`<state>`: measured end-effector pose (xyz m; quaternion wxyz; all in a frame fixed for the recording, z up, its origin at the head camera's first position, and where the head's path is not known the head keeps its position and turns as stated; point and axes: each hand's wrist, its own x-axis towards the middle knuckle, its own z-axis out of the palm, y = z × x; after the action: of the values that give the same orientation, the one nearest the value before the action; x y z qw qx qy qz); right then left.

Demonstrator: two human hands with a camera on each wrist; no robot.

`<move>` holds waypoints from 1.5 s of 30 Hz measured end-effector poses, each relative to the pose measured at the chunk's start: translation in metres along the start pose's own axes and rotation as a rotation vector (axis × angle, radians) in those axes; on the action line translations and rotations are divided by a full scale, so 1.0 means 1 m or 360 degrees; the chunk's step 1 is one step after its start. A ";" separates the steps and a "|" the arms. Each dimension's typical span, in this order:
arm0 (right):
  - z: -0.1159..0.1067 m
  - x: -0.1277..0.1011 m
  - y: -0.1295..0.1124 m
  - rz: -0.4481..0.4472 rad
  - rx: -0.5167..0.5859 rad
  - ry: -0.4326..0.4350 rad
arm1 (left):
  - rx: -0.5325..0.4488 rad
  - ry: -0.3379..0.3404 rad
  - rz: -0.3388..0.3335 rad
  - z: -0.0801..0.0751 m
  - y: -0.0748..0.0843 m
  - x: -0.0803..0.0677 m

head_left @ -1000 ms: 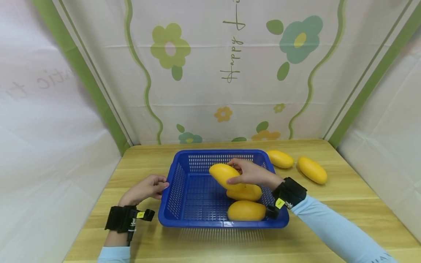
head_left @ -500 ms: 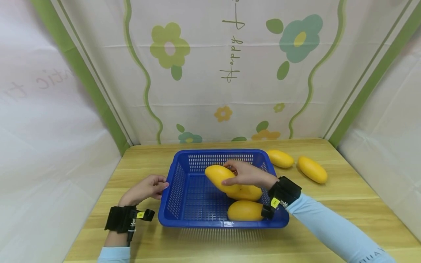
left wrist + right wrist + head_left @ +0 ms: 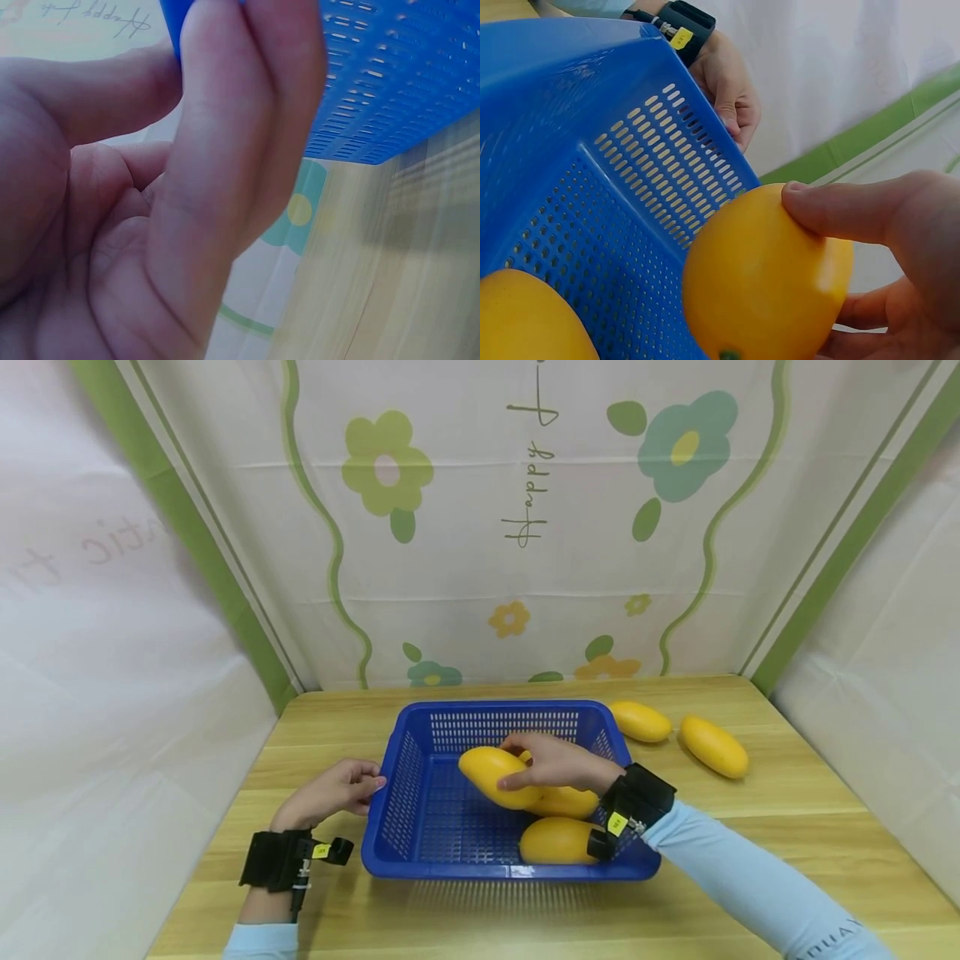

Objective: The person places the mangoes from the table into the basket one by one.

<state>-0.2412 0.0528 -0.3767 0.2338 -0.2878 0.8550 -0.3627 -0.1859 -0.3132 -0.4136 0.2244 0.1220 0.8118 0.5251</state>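
My right hand (image 3: 534, 762) grips a yellow mango (image 3: 491, 773) and holds it low over the middle of a blue slotted basket (image 3: 408, 777). In the right wrist view the thumb and fingers (image 3: 870, 214) curl round this mango (image 3: 765, 281). Two more mangoes lie in the basket's right half, one (image 3: 562, 803) partly under the held fruit and one (image 3: 558, 841) by the near wall. My left hand (image 3: 348, 783) holds the basket's left rim, with the blue wall (image 3: 390, 75) close against its curled fingers (image 3: 232, 150).
Two mangoes (image 3: 640, 722) (image 3: 714, 746) lie on the wooden table (image 3: 787, 827) to the right of the basket. A flowered cloth backdrop (image 3: 480, 527) walls the table at the back and both sides. The basket's left half holds no fruit.
My right hand has carried its mango leftward and lower, deeper into the basket. The left hand, the basket and the other mangoes have stayed put.
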 end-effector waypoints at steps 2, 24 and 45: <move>0.001 0.001 0.001 -0.0002 0.0000 -0.0007 | -0.0001 0.0000 0.0000 0.000 0.000 0.000; 0.014 0.011 0.000 0.0019 0.0039 -0.0186 | 0.0012 -0.0009 0.0016 -0.002 0.003 0.001; 0.028 0.021 -0.002 0.0061 0.0026 -0.0363 | -0.0061 -0.0017 0.0003 0.001 0.001 -0.001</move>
<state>-0.2391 0.0244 -0.3968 0.3388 -0.3090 0.8251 -0.3300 -0.1847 -0.3129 -0.4128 0.2307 0.1213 0.8003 0.5401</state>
